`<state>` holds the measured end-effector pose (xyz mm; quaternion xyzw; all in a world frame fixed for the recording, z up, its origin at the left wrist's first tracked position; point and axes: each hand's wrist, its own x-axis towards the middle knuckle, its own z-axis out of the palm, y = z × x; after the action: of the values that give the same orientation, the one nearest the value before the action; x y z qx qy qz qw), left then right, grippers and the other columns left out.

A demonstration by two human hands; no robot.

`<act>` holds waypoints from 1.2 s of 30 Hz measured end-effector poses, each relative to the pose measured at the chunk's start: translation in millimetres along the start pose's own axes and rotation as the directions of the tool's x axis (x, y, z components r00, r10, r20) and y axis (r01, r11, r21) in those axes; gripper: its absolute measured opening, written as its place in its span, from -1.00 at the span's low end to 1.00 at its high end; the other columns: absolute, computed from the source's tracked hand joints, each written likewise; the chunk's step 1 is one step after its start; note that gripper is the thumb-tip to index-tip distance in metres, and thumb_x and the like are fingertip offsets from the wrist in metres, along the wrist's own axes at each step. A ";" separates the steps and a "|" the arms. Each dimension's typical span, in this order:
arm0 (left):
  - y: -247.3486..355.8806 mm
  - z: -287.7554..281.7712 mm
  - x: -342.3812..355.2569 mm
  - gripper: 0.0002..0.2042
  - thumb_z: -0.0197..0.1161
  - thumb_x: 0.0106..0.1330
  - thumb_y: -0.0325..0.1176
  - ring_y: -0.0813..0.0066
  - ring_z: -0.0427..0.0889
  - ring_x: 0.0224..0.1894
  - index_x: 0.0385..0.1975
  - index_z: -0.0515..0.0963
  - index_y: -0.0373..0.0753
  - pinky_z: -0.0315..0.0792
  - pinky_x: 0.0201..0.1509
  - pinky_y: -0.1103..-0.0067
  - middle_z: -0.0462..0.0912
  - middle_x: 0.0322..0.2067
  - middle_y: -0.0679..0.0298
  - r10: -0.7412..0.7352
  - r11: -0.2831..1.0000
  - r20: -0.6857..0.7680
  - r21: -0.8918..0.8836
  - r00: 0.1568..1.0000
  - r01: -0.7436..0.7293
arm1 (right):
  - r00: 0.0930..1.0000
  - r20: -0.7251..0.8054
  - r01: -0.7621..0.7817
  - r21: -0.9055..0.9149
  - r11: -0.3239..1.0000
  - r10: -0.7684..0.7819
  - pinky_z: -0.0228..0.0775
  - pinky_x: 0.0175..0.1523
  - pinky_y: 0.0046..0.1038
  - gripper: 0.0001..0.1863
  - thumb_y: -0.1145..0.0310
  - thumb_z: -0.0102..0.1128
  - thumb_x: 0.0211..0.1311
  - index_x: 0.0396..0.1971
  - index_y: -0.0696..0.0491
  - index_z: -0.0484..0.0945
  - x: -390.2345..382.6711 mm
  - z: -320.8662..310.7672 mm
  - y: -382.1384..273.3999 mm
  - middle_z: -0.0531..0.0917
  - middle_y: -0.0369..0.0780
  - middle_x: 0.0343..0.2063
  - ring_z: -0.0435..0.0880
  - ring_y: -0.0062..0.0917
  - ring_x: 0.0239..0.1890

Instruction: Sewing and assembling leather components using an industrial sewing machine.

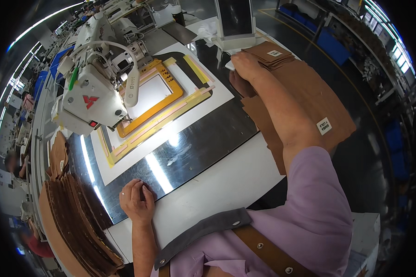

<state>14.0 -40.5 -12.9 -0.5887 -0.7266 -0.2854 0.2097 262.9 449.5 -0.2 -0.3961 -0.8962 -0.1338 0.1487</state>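
My left hand [137, 199] rests at the near edge of the shiny black plate [189, 159], its fingers loosely curled, with nothing seen in them. At the far right, my right hand [247, 66] is closed beside a stack of flat brown pieces [305, 90] with white labels. A small white object [229, 65] shows at its fingertips; what the fingers grip is hidden. Just below that hand a darker brown flap [241, 85] sticks up. On the plate, a yellow frame [174, 96] lies over a white sheet [208, 102], edged with yellow tape, partly under the sewing machine head [90, 99].
Many brown pieces [71, 221] stand packed together at the lower left. A dark-screened panel [235, 21] rises at the back, near a dark cup [178, 17]. Shelving with blue bins [333, 46] stands across the aisle. Other people and machines appear at far left.
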 end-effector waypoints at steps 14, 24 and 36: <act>4.5 -1.1 1.9 -0.90 0.25 0.13 -0.46 0.18 0.68 -0.22 -0.36 0.61 -0.25 0.46 -0.15 0.36 0.70 -0.25 0.17 -0.021 1.000 0.002 0.010 1.000 0.021 | 0.941 0.029 -0.290 0.585 0.758 0.338 0.50 0.00 -0.10 -0.79 0.33 0.19 0.31 -0.27 0.17 0.66 -17.9 4.1 16.4 0.72 0.01 -0.24 0.71 -0.10 -0.13; 5.5 -1.8 1.4 -0.90 0.24 0.11 -0.45 0.20 0.68 -0.22 -0.38 0.60 -0.25 0.45 -0.15 0.36 0.69 -0.27 0.18 -0.014 1.000 -0.012 0.019 1.000 0.014 | 0.998 -0.003 -0.058 -0.001 0.998 0.058 0.61 0.00 -0.18 -0.84 0.43 0.22 0.18 -0.32 0.15 0.72 -3.7 -2.2 -2.0 0.73 0.00 -0.20 0.74 -0.12 -0.07; 7.8 -3.0 4.0 -0.90 0.25 0.11 -0.46 0.22 0.68 -0.23 -0.38 0.61 -0.25 0.44 -0.16 0.38 0.70 -0.28 0.20 -0.016 1.000 -0.013 -0.002 1.000 0.016 | 0.951 -0.149 -0.232 0.240 0.943 0.272 0.59 -0.08 -0.21 -0.85 0.45 0.19 0.21 -0.31 0.14 0.70 -5.8 10.8 20.6 0.73 -0.02 -0.31 0.73 -0.10 -0.16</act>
<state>20.7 -38.4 -6.8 -0.5810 -0.7298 -0.2916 0.2115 280.4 462.9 -9.8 -0.4753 -0.8300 -0.0490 0.2878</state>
